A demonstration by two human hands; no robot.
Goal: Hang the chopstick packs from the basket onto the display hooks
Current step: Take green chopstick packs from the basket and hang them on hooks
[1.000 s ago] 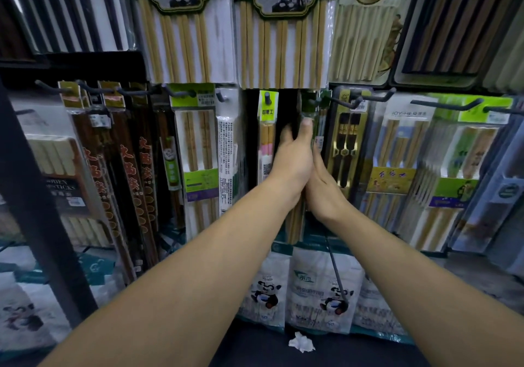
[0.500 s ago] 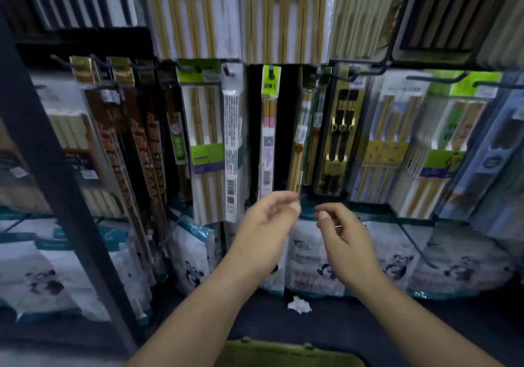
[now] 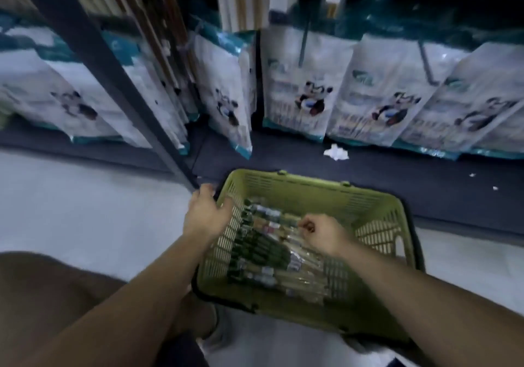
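A green plastic basket [image 3: 317, 189] sits on the floor below me, holding several chopstick packs [image 3: 263, 250] with dark green headers. My left hand [image 3: 205, 215] hovers over the basket's left rim with relaxed fingers, holding nothing. My right hand [image 3: 320, 232] is inside the basket, fingers curled and pinching at the top of a pack; motion blur hides the exact grip. The display hooks are out of view above.
White bags printed with pandas [image 3: 306, 97] line the bottom shelf. A dark shelf post [image 3: 119, 83] slants down to the basket's left corner. A crumpled white scrap [image 3: 336, 152] lies on the dark base. My knee [image 3: 42, 295] is at lower left.
My view has swung down from the hooks to the basket. Both hands dropped from the hanging packs, and the right hand has reached in among the packs.
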